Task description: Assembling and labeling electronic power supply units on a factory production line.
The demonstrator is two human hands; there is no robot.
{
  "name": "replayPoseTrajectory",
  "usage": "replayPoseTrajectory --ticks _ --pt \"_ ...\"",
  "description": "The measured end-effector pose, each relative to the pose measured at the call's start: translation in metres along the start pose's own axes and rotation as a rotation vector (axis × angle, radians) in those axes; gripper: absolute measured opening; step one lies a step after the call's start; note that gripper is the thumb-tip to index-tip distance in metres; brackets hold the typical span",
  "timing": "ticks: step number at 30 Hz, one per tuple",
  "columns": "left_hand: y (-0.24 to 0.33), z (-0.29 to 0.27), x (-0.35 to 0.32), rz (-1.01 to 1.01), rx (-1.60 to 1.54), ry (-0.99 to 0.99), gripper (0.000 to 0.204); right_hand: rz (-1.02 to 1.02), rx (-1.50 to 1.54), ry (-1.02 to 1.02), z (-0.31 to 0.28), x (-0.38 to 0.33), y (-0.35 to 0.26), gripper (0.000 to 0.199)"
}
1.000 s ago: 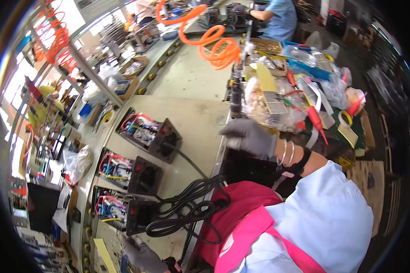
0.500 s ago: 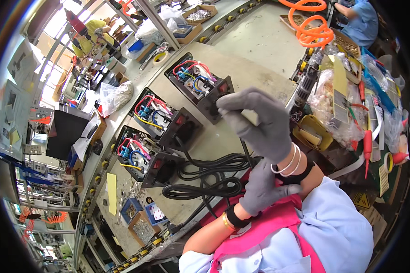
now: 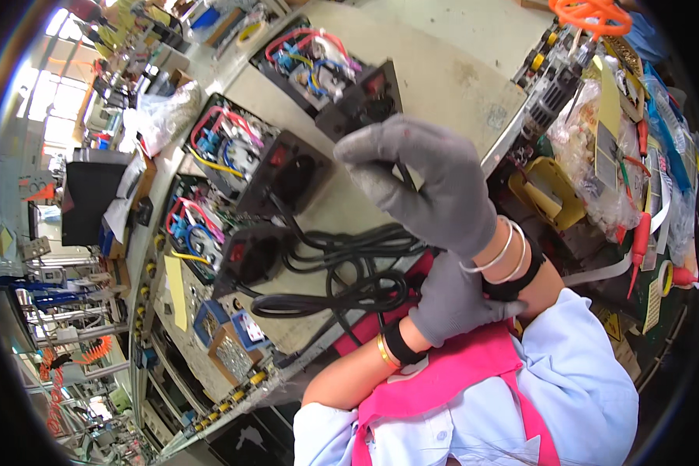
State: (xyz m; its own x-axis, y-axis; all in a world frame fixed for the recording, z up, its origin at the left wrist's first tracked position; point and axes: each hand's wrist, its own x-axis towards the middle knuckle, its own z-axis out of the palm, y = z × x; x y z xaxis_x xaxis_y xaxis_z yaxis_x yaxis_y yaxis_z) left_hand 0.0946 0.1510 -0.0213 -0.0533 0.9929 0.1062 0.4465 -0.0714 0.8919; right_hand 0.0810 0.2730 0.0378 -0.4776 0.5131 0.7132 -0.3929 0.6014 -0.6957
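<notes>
Cords gathered, still loose
Right hand [image 3: 435, 182] pinches a black cord [image 3: 342, 268]; left hand [image 3: 454, 299] is closed at the bundle's end; three open units [image 3: 233, 155] sit wired.

Beige workbench [image 3: 443, 85], cluttered shelving [image 3: 78, 311] left, bright windows [image 3: 50, 116]

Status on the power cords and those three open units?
Looks done: black cords already run to the two nearer open units, though the seating can't be judged. In hand: the right hand pinches a cord up over the bench while the left hand rests low by the coil. Left: the far unit shows no cord at its socket, and the coil lies loose.
</notes>
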Motion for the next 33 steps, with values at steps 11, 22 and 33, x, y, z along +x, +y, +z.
replayPoseTrajectory --ticks 11,22,33 --pt "0.001 0.004 -0.009 -0.096 -0.166 0.186 0.056 -0.303 -0.342 -0.155 0.015 -0.019 0.018 0.014" --pt "-0.005 0.007 -0.008 0.074 0.088 0.269 0.068 0.007 0.211 -0.071 0.018 -0.025 0.006 0.003" --pt "-0.023 -0.010 0.001 0.161 0.160 0.182 0.075 0.859 1.578 0.039 -0.018 -0.029 0.038 0.029"
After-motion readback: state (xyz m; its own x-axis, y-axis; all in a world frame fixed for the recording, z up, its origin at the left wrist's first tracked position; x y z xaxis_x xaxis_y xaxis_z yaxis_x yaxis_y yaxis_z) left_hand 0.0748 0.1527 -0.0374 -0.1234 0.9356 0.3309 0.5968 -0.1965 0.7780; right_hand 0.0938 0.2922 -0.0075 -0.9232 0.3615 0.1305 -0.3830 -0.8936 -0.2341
